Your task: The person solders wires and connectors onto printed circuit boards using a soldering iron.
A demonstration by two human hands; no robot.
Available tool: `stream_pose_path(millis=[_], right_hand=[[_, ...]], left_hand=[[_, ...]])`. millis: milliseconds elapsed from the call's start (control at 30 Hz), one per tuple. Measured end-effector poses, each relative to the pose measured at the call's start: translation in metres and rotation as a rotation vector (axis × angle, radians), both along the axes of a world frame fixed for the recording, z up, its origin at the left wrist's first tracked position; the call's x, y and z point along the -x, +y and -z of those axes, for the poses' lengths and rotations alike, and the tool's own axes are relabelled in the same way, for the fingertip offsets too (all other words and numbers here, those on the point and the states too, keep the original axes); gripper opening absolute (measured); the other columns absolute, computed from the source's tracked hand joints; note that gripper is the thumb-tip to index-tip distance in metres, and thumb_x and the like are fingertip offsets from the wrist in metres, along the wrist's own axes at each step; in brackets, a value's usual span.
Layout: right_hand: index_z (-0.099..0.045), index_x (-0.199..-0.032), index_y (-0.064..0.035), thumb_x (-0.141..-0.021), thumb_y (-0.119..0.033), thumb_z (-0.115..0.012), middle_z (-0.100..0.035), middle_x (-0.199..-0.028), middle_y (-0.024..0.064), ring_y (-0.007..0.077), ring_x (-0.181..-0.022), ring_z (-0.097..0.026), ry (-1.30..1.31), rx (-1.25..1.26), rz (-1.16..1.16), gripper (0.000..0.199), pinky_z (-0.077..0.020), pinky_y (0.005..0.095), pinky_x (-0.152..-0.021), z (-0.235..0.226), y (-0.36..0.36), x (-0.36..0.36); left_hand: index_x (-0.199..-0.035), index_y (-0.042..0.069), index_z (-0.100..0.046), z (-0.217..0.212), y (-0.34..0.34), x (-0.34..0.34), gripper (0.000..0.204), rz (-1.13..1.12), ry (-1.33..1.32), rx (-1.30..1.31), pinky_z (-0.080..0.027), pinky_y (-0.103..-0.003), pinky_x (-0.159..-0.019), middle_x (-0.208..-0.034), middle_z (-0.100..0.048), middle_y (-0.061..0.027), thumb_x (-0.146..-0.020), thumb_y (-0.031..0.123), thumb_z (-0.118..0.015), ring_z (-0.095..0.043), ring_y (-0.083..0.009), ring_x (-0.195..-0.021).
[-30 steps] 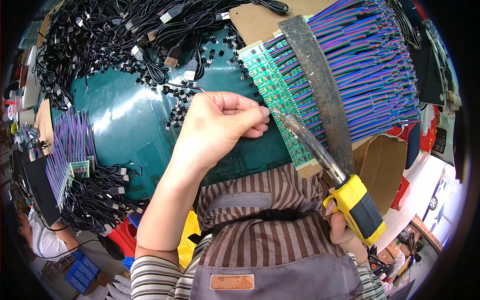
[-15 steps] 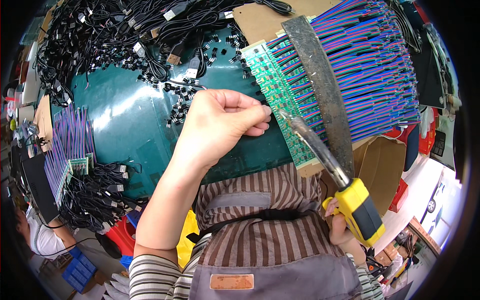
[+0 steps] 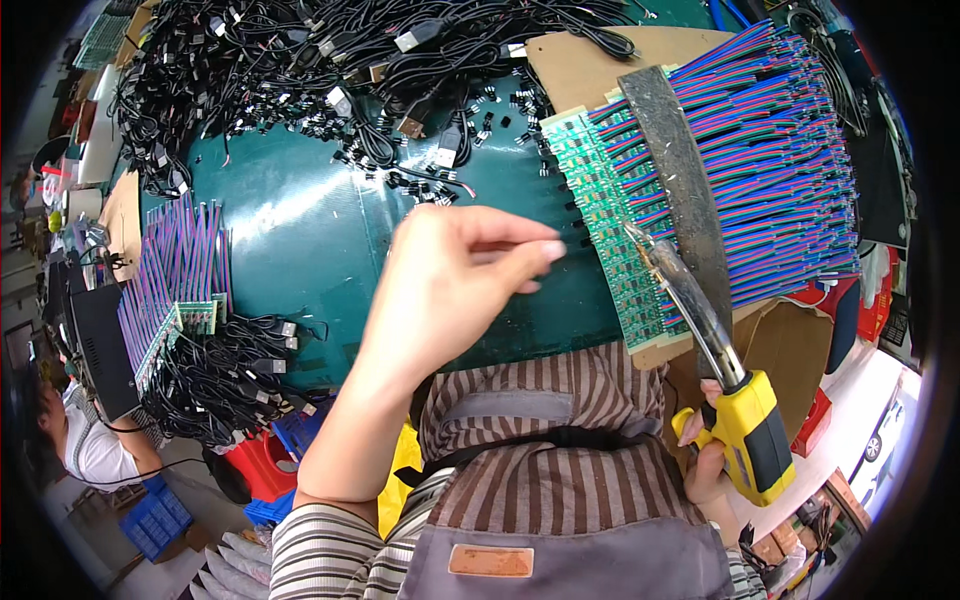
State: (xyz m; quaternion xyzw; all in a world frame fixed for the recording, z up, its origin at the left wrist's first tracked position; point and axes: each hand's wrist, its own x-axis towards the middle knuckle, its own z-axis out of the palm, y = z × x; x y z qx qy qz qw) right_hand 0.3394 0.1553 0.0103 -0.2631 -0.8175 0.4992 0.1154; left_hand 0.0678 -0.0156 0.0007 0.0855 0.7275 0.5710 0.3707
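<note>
My left hand point(image 3: 440, 275) hovers over the green mat, its thumb and index finger pinched together just left of the circuit boards point(image 3: 600, 205). Whatever may sit between those fingertips is too small to make out. My right hand point(image 3: 706, 472) grips a yellow and black soldering gun point(image 3: 757, 440) by its handle. The gun's tip points up and left, over the middle of the green board strip. Bundles of blue, red, black and green wires point(image 3: 780, 170) run right from the boards. A worn, dark metal bar point(image 3: 680, 170) lies across these wires.
Black USB cables point(image 3: 300, 50) heap at the far side, with small black connectors point(image 3: 430, 190) scattered near them. At left lie another wired board group point(image 3: 170, 330) and more black cables point(image 3: 225, 385). Brown cardboard point(image 3: 600, 65) lies under the boards. A co-worker point(image 3: 100, 440) sits far left.
The whole view has shifted, so the bench appears farther right. My left hand has drawn back slightly from the board edge. The soldering gun's tip has moved a little right across the boards.
</note>
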Motion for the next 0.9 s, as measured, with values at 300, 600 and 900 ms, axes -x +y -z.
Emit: stream_pose_path(millis=[300,600,900], right_hand=[[-0.063,-0.081,-0.0076,-0.092,-0.031,-0.058,-0.062,-0.077,0.0061,0.0220,-0.068,-0.062,-0.014,-0.058,-0.052,0.027,-0.0493,0.0314,-0.066,0.004,0.005,-0.004],[-0.064,-0.079,-0.0099,-0.091,-0.032,-0.059,-0.064,-0.079,0.0059,0.0272,-0.077,-0.063,-0.050,-0.068,-0.056,0.026,-0.0504,0.0359,-0.071,0.002,0.005,-0.003],[-0.068,-0.083,-0.0107,-0.084,-0.027,-0.060,-0.068,-0.086,0.0071,0.0323,-0.088,-0.066,-0.007,-0.100,-0.012,0.018,-0.0531,0.0407,-0.080,0.002,0.002,0.001]], left_hand=[[-0.085,0.001,-0.074,-0.003,-0.025,0.017,0.019,-0.244,0.753,0.577,-0.050,-0.031,-0.064,-0.076,-0.071,-0.0114,-0.072,0.012,-0.083,-0.062,-0.0185,-0.063],[-0.087,0.000,-0.074,0.006,-0.021,0.017,0.021,-0.211,0.843,0.539,-0.050,-0.032,-0.068,-0.075,-0.071,-0.0110,-0.072,0.012,-0.082,-0.065,-0.0204,-0.069],[-0.087,-0.001,-0.072,-0.004,-0.018,0.025,0.016,-0.098,0.669,0.497,-0.051,-0.029,-0.068,-0.075,-0.072,-0.0095,-0.073,0.006,-0.076,-0.065,-0.0164,-0.069]])
